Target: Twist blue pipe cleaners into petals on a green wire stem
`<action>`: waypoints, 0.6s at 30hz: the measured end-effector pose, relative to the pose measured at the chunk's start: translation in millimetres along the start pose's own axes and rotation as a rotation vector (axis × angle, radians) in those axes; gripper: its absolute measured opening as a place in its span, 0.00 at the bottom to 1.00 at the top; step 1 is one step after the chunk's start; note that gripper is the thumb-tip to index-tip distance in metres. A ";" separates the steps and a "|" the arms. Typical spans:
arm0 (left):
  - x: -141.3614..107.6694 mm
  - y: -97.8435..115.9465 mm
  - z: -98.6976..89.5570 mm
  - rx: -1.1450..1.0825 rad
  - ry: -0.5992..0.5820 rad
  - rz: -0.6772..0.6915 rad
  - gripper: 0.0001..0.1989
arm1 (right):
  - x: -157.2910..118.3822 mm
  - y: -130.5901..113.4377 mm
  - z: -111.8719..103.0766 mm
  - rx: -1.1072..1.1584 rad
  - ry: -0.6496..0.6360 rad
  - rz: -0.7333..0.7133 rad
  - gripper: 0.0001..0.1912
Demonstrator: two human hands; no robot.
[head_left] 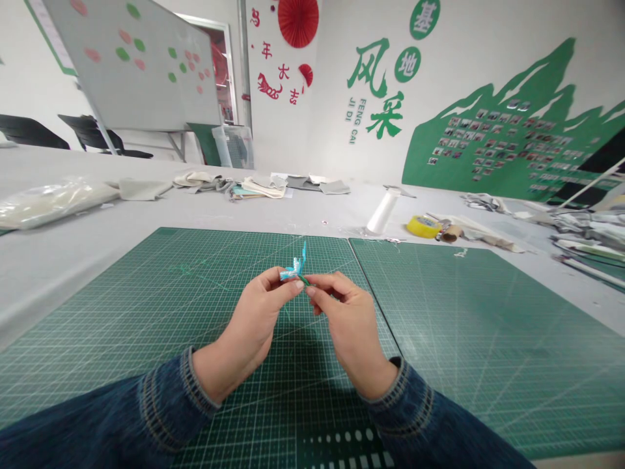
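Tabletop (49, 260): light grey, runs out of view on both sides. 2 green gridded cutting mats, left (97, 352) and right (488, 339), lie flat on it edge to edge, nearest the camera. Far side, left to right: clear plastic bag (49, 205) of pale material, beige fabric piece (144, 189) touching its end, loose pile of cream fabric swatches (258, 187), grey fabric piece (334, 187). Just past the right mat: white plastic cone (383, 212), yellow tape roll (424, 227), brown cardboard tube (452, 233) just beside the roll. Far right: heap of fabric strips (590, 231), too jumbled to count. Small thread scraps lie near the mats' far edges.
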State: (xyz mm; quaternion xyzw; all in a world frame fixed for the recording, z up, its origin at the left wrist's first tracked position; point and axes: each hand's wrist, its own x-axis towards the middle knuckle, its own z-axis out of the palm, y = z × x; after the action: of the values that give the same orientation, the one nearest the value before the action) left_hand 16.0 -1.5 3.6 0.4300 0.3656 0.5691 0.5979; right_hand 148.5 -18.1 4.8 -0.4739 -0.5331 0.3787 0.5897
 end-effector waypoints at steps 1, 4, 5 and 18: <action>0.1 -0.2 -0.3 -0.003 0.002 -0.002 0.05 | 0.0 -0.8 0.0 -0.010 0.005 -0.003 0.07; 0.7 -0.1 -0.9 -0.009 0.002 -0.008 0.05 | -0.1 -2.3 -0.1 -0.026 0.013 -0.006 0.06; 0.9 0.1 -0.8 -0.007 -0.002 -0.006 0.05 | -0.2 -2.4 -0.2 -0.024 0.010 -0.004 0.06; 4.8 1.1 -3.7 0.071 -0.027 0.039 0.06 | -0.9 2.3 3.4 0.221 -0.052 0.143 0.02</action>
State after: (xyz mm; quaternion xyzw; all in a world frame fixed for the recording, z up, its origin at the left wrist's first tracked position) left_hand 12.5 3.6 3.5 0.4657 0.3688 0.5615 0.5760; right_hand 145.1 -17.9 2.3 -0.4330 -0.4681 0.4885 0.5956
